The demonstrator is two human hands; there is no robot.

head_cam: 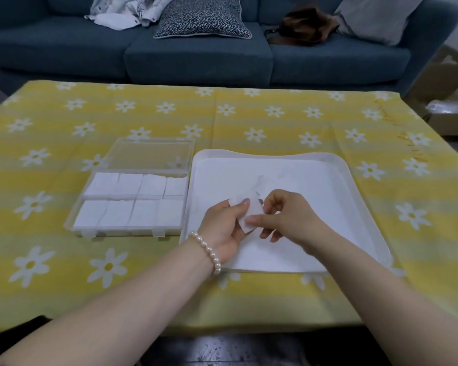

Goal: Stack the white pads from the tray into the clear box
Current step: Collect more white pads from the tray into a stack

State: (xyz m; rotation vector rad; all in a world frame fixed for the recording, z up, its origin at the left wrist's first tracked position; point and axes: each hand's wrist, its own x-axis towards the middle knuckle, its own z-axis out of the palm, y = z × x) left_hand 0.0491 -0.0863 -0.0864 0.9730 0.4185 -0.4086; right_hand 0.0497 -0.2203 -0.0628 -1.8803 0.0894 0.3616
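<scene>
nearest me, my left hand (224, 228) and my right hand (283, 216) meet over the near-left part of the white tray (365, 207). both pinch the same small white pad (251, 213): left fingers curled under and over its left side, right thumb and fingertips nipping its right edge. the pad is held tilted, a little above the tray floor, and i cannot tell if it is one pad or several pressed together.

what the next move turns on, i judge: the clear box (128, 204) lies to the left of the tray, just beside its left rim, so the left hand is the nearer carrier. its long axis runs left to right, two rows of pad stacks (101, 215) already filling it, lid (151, 154) laid open behind.

beyond the tray, a few faint pads may remain, too washed out to count.
</scene>
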